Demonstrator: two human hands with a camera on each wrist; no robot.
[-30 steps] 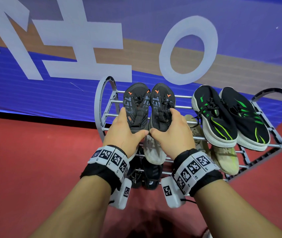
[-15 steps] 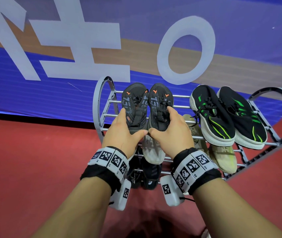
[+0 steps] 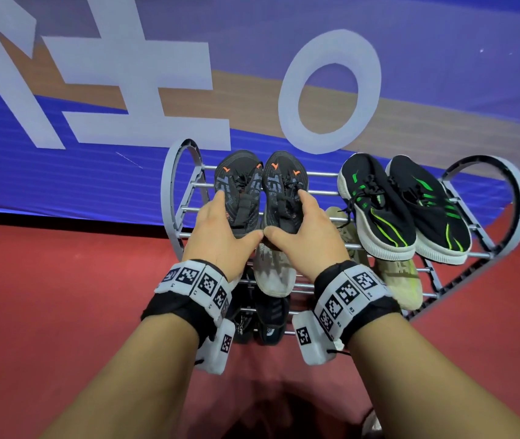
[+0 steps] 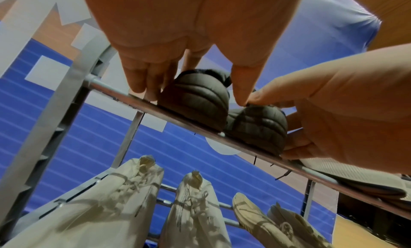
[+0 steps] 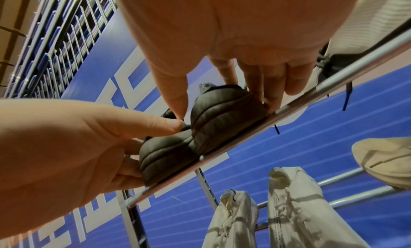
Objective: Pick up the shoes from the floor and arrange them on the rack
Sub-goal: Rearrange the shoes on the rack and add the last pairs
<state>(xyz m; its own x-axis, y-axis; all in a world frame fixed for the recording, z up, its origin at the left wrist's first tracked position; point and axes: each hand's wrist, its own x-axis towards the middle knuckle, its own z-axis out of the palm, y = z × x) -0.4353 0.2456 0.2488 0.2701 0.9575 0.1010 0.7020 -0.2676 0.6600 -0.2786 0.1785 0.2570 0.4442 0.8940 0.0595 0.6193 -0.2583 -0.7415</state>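
A pair of dark grey shoes with orange marks lies on the top shelf of the grey rack [image 3: 182,185], toes toward the wall. My left hand [image 3: 217,236] grips the heel of the left shoe [image 3: 236,182], and my right hand [image 3: 306,239] grips the heel of the right shoe [image 3: 284,179]. My thumbs meet between the two heels. In the left wrist view the left heel [image 4: 195,97] sits on the front rail [image 4: 124,95], between fingers and thumb. In the right wrist view the right heel [image 5: 224,114] is held the same way.
A black pair with green stripes [image 3: 404,210] fills the right of the top shelf. Cream and white shoes [image 3: 271,274] lie on the middle shelf, and black ones [image 3: 268,324] sit on the bottom. A blue banner wall [image 3: 62,172] stands behind the rack, and red floor [image 3: 46,296] surrounds it.
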